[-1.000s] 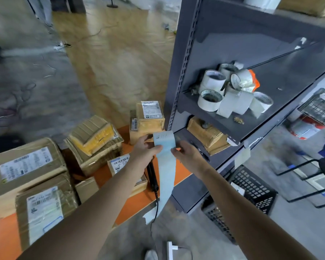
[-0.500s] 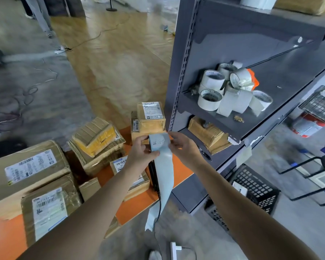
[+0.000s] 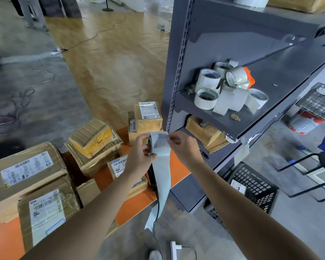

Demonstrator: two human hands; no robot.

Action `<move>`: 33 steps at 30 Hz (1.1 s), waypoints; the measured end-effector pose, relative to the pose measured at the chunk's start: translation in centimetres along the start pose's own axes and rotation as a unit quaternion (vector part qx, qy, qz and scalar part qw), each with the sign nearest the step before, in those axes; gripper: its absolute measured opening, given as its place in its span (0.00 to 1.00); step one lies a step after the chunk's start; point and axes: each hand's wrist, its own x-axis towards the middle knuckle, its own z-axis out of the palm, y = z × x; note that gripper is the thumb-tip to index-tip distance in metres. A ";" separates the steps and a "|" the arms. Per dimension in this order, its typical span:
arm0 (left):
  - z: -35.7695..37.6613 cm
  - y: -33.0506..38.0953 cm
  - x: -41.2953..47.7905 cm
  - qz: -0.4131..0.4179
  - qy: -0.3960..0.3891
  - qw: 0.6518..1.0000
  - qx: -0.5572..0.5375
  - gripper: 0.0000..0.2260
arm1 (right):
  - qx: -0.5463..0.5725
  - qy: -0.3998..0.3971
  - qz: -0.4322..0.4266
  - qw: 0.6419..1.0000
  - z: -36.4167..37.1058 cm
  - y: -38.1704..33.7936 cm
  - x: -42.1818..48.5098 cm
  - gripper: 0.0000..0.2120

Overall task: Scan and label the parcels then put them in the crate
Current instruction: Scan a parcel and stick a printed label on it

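both hands meet over the far edge of the orange table (image 3: 135, 207), working the top of a pale label strip (image 3: 162, 175). the left hand (image 3: 139, 158) curls round the strip's left side, thumb and fingers clamping the backing so there is something to pull against. the right hand (image 3: 184, 147) pinches the right edge of the printed label at the top, which looks like the start of peeling it free. the rest of the strip hangs loose past the table edge toward the floor, probably because only the top label matters now. just behind the hands stands a small parcel (image 3: 148, 117) with a shipping label on top, stacked on another box; it is likely the one waiting for the sticker, though i cannot be sure. more taped cardboard parcels (image 3: 94, 139) crowd the table to the left. the black crate (image 3: 255, 188) sits on the floor to the right, partly tucked below the grey shelf unit (image 3: 176, 72), near enough for dropping a parcel in. a heap of tape rolls (image 3: 206, 98) lies on a shelf above. the floor is grey concrete with a band of brown sheeting and loose cables.
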 end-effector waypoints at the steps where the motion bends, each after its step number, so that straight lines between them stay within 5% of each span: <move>1: 0.1 0.0 0.0 0.005 0.000 1.000 0.004 0.27 | -0.003 0.005 0.000 1.000 0.0 0.0 0.1 0.08; 24: 0.2 0.4 -0.5 0.052 0.010 0.998 0.046 0.26 | 0.006 0.014 0.004 1.000 -0.7 -0.3 0.1 0.05; 33: 0.5 0.0 -0.2 -0.031 -0.004 0.999 -0.026 0.26 | 0.007 0.000 0.016 1.000 -0.4 -0.8 -0.8 0.04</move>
